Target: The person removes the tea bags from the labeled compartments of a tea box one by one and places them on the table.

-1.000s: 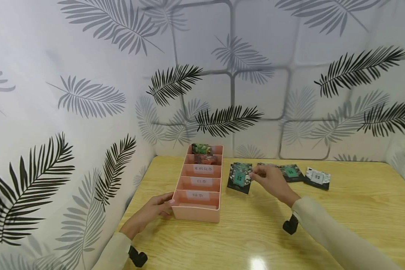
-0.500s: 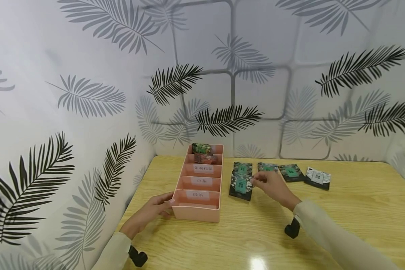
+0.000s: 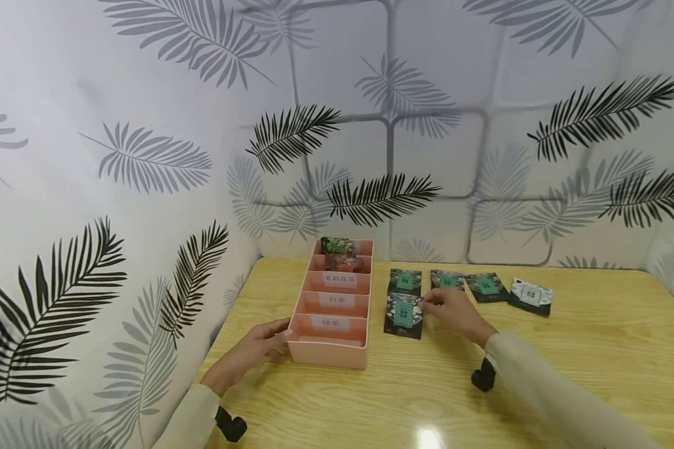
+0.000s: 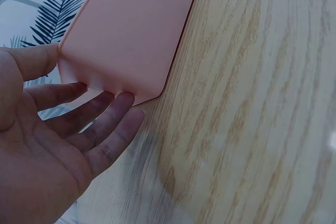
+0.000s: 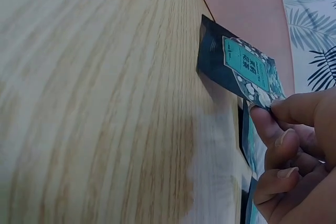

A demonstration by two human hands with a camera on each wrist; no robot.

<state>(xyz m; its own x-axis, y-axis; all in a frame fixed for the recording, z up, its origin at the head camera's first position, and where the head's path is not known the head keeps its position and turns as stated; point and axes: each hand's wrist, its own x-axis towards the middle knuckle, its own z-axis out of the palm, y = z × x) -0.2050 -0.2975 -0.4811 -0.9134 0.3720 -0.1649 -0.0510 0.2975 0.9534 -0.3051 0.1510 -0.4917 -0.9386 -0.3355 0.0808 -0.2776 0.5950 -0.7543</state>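
Plainly, the right hand (image 3: 455, 312) has its grip clamped on a dark packet (image 3: 402, 317), thumb and forefinger pinching the right edge; this edge hold seems chosen to leave the green printed panel uncovered. The packet is tilted just right of the pink box (image 3: 328, 357), near its front compartments; whether its lower end touches the desk (image 3: 365, 405) cannot be told.

The left hand (image 3: 253, 350) rests at the box's near left corner, thumb at the rim and fingertips apart against the outside, probably to steady it. A green pack (image 3: 336, 246) lies in the farthest compartment, a red pack (image 3: 342, 264) in the next; the three nearer ones bear paper labels, likely to sort contents.

Farther off, four more packets (image 3: 487, 285) lie in a loose row towards the right, face up, perhaps so each front can be read.
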